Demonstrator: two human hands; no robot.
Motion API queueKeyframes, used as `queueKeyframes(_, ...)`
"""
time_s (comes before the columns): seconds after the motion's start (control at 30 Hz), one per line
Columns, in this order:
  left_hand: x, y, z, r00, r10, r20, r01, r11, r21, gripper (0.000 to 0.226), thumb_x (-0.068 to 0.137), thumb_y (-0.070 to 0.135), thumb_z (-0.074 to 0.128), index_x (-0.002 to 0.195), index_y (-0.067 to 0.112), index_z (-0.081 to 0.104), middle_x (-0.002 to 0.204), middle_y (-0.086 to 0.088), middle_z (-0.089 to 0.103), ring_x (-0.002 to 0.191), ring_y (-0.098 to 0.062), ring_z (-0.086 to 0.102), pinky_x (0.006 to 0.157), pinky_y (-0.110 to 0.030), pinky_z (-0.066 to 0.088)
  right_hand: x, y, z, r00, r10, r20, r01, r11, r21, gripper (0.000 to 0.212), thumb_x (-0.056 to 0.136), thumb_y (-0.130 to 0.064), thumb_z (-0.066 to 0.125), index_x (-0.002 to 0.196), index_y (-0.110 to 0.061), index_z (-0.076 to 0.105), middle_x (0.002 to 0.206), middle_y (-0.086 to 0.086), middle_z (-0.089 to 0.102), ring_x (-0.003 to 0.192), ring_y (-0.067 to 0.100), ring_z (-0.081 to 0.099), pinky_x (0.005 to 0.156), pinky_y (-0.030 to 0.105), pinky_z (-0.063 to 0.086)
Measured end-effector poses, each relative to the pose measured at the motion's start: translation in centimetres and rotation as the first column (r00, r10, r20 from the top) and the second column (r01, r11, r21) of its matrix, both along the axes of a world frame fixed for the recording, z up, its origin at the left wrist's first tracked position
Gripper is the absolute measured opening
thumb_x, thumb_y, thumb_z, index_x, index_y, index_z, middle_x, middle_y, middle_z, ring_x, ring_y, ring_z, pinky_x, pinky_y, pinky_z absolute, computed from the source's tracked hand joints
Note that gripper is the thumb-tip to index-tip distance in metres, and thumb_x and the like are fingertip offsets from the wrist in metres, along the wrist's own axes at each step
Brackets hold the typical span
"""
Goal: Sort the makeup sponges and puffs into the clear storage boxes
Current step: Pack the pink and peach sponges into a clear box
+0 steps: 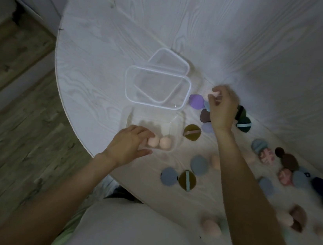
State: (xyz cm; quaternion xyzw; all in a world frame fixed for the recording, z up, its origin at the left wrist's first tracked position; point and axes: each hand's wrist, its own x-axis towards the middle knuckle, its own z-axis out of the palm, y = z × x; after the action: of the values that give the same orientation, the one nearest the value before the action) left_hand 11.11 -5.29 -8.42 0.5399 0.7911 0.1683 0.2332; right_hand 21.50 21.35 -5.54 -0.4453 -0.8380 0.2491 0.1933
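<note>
Pinching a pale pink sponge (214, 92) in its fingertips, the right hand (223, 108) is picking from the pile while the left hand (131, 145) is touching two peach sponges (159, 142) inside the clear box (130, 116), so next it likely needs carrying down-left there.

Right hand (221, 107) motion-blurred, covered part of the sponge pile; its pink sponge (213, 93) was barely resolvable. Bottom-edge puffs smeared.
</note>
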Motion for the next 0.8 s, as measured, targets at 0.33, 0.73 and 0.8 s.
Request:
queueKeyframes(0.33, 0.0, -0.2, -0.3, 0.996, -0.055, -0.067, 0.058, 0.998, 0.038, 0.04, 0.08, 0.04, 0.066, 0.114, 0.02, 0.06, 0.109, 0.001, 0.064, 0.096, -0.025, 0.057, 0.078, -0.037, 0.048, 2.2, -13.3, 1.1, 0.916, 0.397, 0.055, -0.399, 0.916, 0.048, 0.027, 0.069, -0.003, 0.07, 0.093, -0.011, 0.061, 0.093, 0.003, 0.062, 0.083, 0.016, 0.055, 0.07, 0.021, 0.04)
queueKeyframes(0.73, 0.3, 0.1, -0.1, 0.983, -0.158, -0.093, 0.162, 0.986, 0.038, 0.048, 0.083, 0.035, 0.064, 0.126, 0.015, 0.056, 0.115, -0.006, 0.065, 0.1, -0.031, 0.059, 0.078, -0.042, 0.048, 1.9, -12.3, -0.3, 0.696, 0.351, 0.626, -0.602, 0.761, 0.242, 0.015, 0.059, -0.014, 0.075, 0.054, -0.024, 0.065, 0.051, -0.009, 0.053, 0.072, 0.02, 0.053, 0.069, 0.03, 0.026)
queueKeyframes(0.8, 0.6, 0.4, -0.1, 0.977, -0.189, -0.102, 0.195, 0.98, 0.044, 0.043, 0.084, 0.037, 0.059, 0.119, 0.013, 0.061, 0.112, -0.007, 0.066, 0.095, -0.032, 0.061, 0.075, -0.043, 0.051, 2.4, -12.5, -0.6, 0.72, 0.338, 0.607, -0.575, 0.78, 0.247, 0.011, 0.065, -0.016, 0.073, 0.06, -0.023, 0.067, 0.059, -0.008, 0.059, 0.076, 0.02, 0.053, 0.071, 0.033, 0.036)
